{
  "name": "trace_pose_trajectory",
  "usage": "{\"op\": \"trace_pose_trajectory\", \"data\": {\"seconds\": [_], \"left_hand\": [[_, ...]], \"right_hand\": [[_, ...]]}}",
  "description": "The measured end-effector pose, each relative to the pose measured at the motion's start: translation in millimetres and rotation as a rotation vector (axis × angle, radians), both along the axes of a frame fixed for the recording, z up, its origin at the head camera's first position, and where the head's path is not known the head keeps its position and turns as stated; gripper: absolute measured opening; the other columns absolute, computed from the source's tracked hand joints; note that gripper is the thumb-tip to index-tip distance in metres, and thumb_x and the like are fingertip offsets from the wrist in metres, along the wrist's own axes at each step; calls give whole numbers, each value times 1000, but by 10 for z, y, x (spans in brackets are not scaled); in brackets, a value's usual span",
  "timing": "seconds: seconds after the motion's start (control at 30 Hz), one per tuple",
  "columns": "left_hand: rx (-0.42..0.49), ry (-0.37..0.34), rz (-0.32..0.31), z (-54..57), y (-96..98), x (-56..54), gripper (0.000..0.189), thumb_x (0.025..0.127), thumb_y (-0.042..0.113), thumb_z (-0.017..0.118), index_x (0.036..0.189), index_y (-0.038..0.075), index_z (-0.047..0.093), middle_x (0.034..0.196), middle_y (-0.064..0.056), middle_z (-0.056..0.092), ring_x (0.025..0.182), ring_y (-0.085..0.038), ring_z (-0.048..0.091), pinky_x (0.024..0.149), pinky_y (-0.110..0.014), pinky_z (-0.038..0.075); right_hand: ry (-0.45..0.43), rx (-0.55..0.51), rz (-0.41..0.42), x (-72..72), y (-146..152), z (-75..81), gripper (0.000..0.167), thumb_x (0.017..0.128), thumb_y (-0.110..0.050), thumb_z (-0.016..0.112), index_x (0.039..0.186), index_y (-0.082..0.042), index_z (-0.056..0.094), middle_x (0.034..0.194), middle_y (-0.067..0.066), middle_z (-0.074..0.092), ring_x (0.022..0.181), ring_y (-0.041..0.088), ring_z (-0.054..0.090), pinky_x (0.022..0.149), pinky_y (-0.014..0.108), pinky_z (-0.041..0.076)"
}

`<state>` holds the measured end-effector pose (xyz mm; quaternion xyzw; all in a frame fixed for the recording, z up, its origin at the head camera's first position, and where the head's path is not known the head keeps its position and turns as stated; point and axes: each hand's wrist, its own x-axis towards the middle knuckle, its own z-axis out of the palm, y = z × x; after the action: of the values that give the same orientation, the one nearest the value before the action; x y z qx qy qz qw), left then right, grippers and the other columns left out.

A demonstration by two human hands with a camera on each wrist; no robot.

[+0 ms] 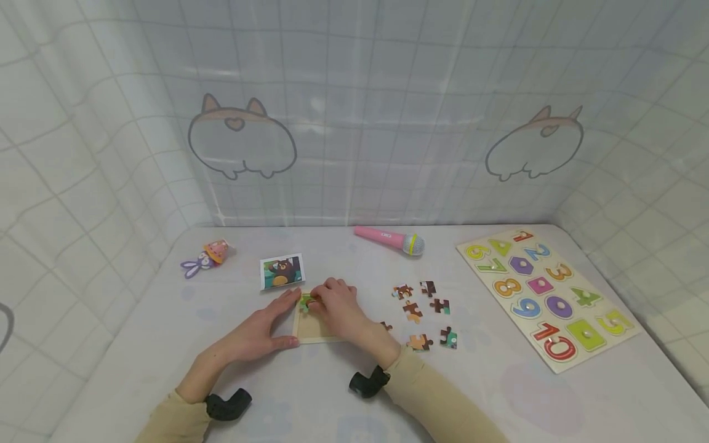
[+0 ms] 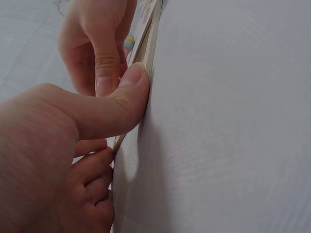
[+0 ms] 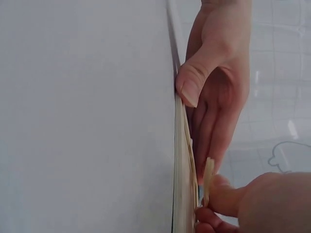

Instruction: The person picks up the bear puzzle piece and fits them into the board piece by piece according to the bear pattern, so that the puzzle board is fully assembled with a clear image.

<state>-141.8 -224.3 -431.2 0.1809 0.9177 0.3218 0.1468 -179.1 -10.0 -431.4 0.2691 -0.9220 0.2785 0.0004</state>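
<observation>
A shallow wooden puzzle tray (image 1: 317,332) lies flat near the middle of the table. My left hand (image 1: 256,332) holds it along its left side, thumb at the near corner and fingers by the far one. Over the tray's upper left part, my right hand (image 1: 339,307) pinches a puzzle piece (image 3: 208,177), seen edge-on and tilted up in the right wrist view. Green puzzle art (image 1: 304,303) shows at the tray's upper left corner, beside the right fingertips. Whether it belongs to the pinched piece I cannot tell. The right hand covers much of the tray.
Several loose puzzle pieces (image 1: 412,311) lie right of the tray. Behind it is a bear picture card (image 1: 282,271). Farther back are a pink toy microphone (image 1: 388,238) and a small bunny toy (image 1: 205,258). A number-and-shape board (image 1: 548,295) lies at the right.
</observation>
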Motion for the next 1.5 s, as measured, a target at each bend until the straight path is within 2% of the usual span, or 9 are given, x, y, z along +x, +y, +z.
{"op": "trace_pose_trajectory", "data": {"seconds": [0.2, 0.57, 0.83, 1.1, 1.23, 1.5], "left_hand": [[-14, 4, 4, 5, 3, 2, 94, 87, 44, 75, 160, 16, 23, 167, -12, 19, 151, -42, 20, 117, -66, 25], [-13, 3, 6, 11, 15, 9, 94, 87, 42, 76, 160, 16, 23, 166, -13, 19, 151, -43, 20, 117, -66, 24], [-9, 6, 5, 19, 24, 15, 92, 87, 40, 76, 160, 17, 24, 167, -12, 19, 151, -42, 19, 117, -65, 24], [-9, 13, 2, -10, 14, 9, 92, 87, 39, 76, 160, 17, 25, 167, -10, 20, 152, -40, 18, 118, -65, 23], [-7, 31, -10, -29, 12, 8, 90, 88, 39, 75, 159, 16, 26, 166, -10, 20, 152, -40, 18, 117, -65, 24], [-69, 91, -30, -47, 60, 31, 82, 90, 31, 73, 157, 10, 30, 167, -10, 18, 152, -38, 19, 117, -60, 29]], "right_hand": [[64, 27, -1, 23, -22, -35, 24, 98, -29, 64, 115, -13, 70, 104, 2, 59, 100, 19, 51, 85, 36, 40], [136, -7, -21, 26, -22, -111, 20, 96, -24, 67, 113, -14, 72, 103, 3, 58, 97, 19, 51, 83, 35, 39], [99, -55, -55, 20, -34, -115, 18, 96, -25, 68, 111, -14, 70, 101, 3, 58, 97, 19, 51, 85, 37, 40], [85, -43, -90, 14, -40, -127, 28, 95, -27, 69, 118, -9, 66, 105, 5, 59, 100, 21, 52, 86, 38, 41], [83, -43, -102, 11, -43, -127, 28, 95, -27, 69, 117, -9, 68, 105, 5, 59, 99, 21, 52, 87, 39, 41], [92, -41, -106, -3, -40, -152, 29, 95, -28, 69, 117, -9, 69, 105, 5, 60, 98, 21, 52, 89, 40, 41]]}}
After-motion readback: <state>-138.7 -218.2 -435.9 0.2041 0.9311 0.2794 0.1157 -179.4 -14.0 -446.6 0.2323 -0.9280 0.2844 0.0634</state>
